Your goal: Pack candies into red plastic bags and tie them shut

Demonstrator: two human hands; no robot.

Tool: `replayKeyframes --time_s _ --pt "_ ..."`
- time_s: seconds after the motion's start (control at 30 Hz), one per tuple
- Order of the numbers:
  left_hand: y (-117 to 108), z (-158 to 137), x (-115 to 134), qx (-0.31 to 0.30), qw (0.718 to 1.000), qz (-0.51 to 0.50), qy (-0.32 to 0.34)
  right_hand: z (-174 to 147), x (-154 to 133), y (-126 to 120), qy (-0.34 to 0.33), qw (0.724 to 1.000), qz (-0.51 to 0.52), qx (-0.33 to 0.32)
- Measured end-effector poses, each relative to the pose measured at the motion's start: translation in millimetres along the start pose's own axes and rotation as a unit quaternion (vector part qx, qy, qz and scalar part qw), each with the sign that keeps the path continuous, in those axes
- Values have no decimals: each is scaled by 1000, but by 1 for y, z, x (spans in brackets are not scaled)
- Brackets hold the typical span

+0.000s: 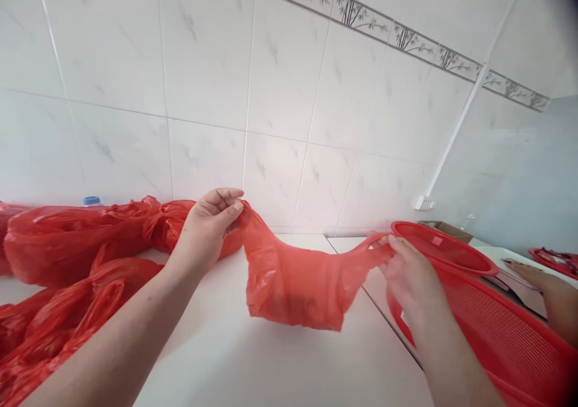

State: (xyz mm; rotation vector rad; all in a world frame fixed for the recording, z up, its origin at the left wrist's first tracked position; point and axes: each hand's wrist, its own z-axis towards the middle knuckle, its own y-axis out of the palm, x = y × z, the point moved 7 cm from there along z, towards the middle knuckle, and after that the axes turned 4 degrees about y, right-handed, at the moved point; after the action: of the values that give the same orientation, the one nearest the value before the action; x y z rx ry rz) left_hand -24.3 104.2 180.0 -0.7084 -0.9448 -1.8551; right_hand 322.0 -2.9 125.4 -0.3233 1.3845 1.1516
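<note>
A thin red plastic bag (pixel 298 280) hangs stretched between my two hands, above the white table (pixel 271 359). My left hand (pixel 214 220) pinches one handle of it between thumb and fingers. At the other side my right hand (pixel 409 268) grips the opposite handle, higher than the bag's lower edge. The bag looks flat and thin, with a darker patch near its lower middle that I cannot make out. Its lower edge appears just above the tabletop.
Several tied, filled red bags (pixel 76 244) lie along the left. Red plastic baskets (pixel 506 323) stand at the right, with a co-worker's hand (pixel 533 274) beyond them. A blue bottle cap (pixel 92 200) shows behind the bags. The tiled wall (pixel 203 82) closes off the back.
</note>
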Motion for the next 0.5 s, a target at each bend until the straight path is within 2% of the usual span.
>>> replayKeyframes --time_s 0.1,0.2,0.3,0.37,0.43,0.5 --pt "4 1 -1 0 1000 12 5 6 29 24 46 997 60 -5" --pt "9 -2 -12 -36 999 37 -14 9 59 50 80 990 117 0" --pt "12 -9 -17 -69 991 115 -7 6 77 84 105 984 133 -47" --pt "11 -13 -14 -59 971 232 24 -3 78 108 103 981 122 -106" --pt "11 -17 -7 -33 934 351 58 -15 70 127 68 982 79 -160" --pt "15 -20 -4 -27 915 395 76 -30 66 143 55 976 2 -212"
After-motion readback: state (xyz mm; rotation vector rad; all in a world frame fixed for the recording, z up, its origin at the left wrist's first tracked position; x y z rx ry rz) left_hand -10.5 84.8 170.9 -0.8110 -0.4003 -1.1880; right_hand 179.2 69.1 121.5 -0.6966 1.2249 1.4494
